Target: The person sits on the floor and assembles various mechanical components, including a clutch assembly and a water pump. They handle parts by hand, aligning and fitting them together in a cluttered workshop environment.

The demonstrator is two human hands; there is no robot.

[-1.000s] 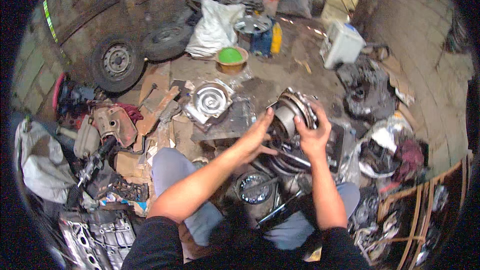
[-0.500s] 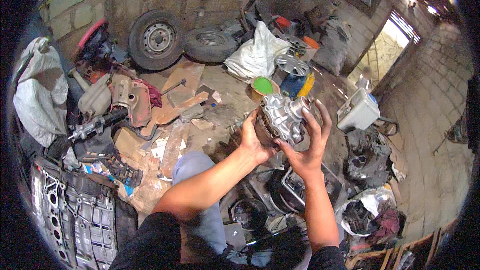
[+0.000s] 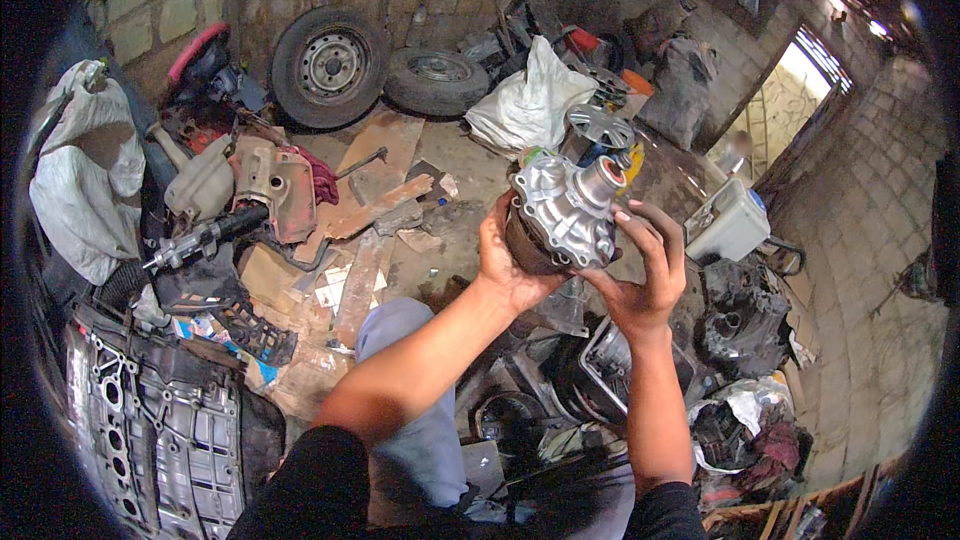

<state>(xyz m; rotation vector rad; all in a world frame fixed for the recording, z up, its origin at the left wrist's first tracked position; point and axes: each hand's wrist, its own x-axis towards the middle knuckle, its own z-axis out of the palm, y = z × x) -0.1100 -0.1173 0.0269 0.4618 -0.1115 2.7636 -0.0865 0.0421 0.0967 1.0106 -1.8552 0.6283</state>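
Left hand (image 3: 507,268) cradles silver metal housing (image 3: 566,210), right hand (image 3: 640,285) holds its side; best supported from below for steadiness

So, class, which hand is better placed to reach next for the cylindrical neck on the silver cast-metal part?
Probably the right hand: its fingers are close to the cylindrical neck, while the left hand cups the silver cast-metal part from the opposite side.

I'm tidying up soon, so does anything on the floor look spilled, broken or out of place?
Yes: ragged cardboard and white scraps lie strewn left of the left hand, looking like stray litter. I can't make out a definite spill.
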